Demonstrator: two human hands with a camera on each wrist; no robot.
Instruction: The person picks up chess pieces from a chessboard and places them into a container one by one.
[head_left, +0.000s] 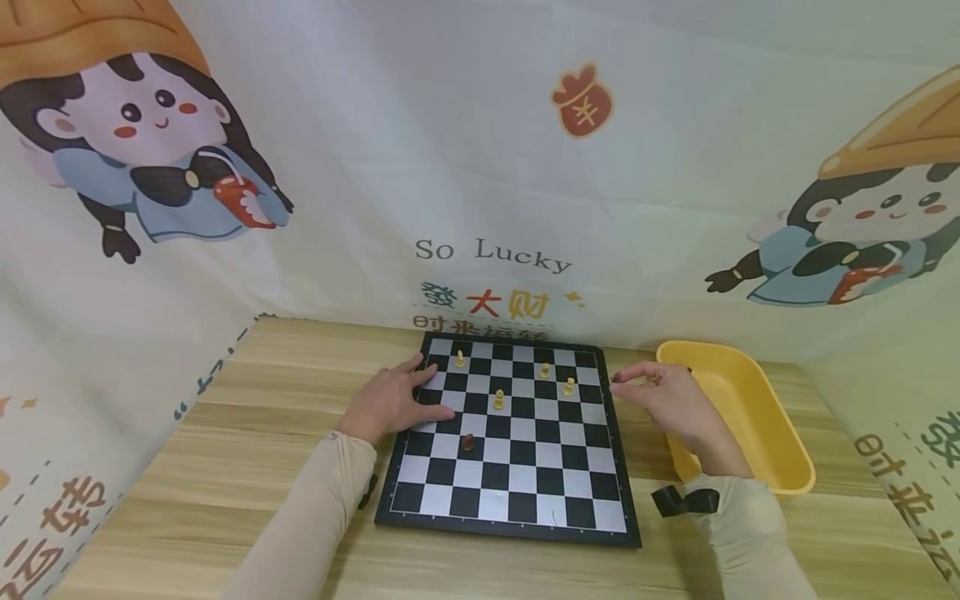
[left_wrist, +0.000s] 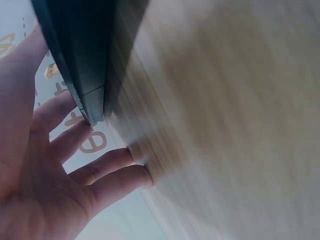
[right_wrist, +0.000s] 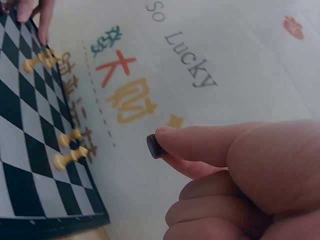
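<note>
A black-and-white chessboard point(head_left: 522, 452) lies on the wooden table. My left hand point(head_left: 390, 400) rests on its left edge, fingers spread; in the left wrist view, two fingertips reach the tabletop beside the board's dark side. Just past the right edge, my right hand point(head_left: 667, 400) pinches a small dark chess piece point(right_wrist: 154, 146) between thumb and forefinger, its round base showing in the right wrist view and most of it hidden by the fingers. Several pale yellow chess pieces, one near the middle point(head_left: 498, 399), stand on the far half. A reddish-brown chess piece point(head_left: 468, 442) is on the nearer half.
Beside my right forearm sits a yellow plastic tray point(head_left: 776, 433), partly covered by the hand. A printed cloth point(head_left: 480, 183) hangs behind the table and along both sides. Wooden tabletop point(head_left: 255, 400) extends left of the board.
</note>
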